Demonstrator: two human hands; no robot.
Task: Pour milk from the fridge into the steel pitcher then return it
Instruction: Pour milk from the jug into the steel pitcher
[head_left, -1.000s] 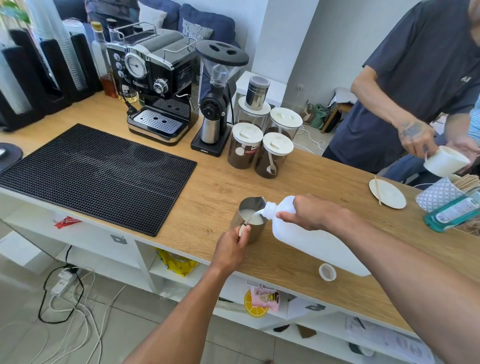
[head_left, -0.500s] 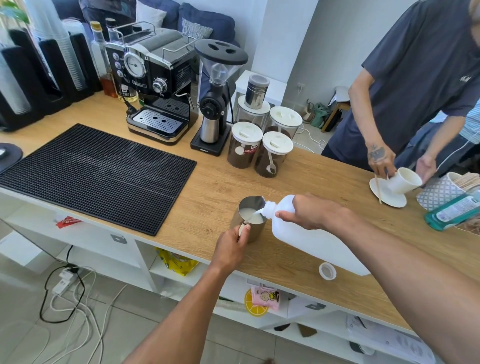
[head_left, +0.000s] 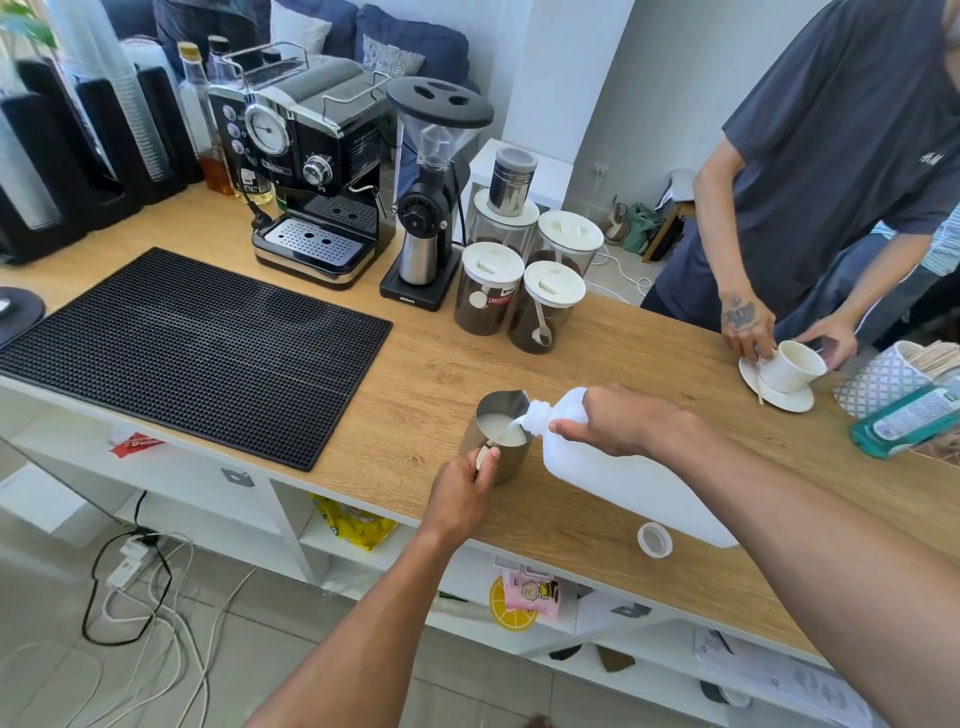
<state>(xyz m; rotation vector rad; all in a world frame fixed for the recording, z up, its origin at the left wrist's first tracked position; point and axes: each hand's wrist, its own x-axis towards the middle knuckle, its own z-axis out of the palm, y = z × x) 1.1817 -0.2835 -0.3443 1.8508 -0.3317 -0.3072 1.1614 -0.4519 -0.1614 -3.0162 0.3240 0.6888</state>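
A steel pitcher (head_left: 500, 415) stands on the wooden counter (head_left: 582, 374) with white milk inside. My left hand (head_left: 462, 493) grips its handle from the near side. A white plastic milk jug (head_left: 613, 467) is tipped leftward, its open neck over the pitcher's rim, and a stream of milk runs into the pitcher. My right hand (head_left: 623, 421) holds the jug near the neck from above. The jug's white cap (head_left: 654, 539) lies on the counter near the front edge, below the jug.
A black rubber mat (head_left: 182, 343) covers the counter's left. Behind stand an espresso machine (head_left: 306, 171), a grinder (head_left: 431, 197) and coffee jars (head_left: 488, 296). At the right, another person's hands hold a white cup (head_left: 792, 366) on a saucer, beside a teal bottle (head_left: 904, 426).
The other person has brought the white cup down onto the saucer. My hands, the jug and the pitcher stay in place while milk keeps flowing.
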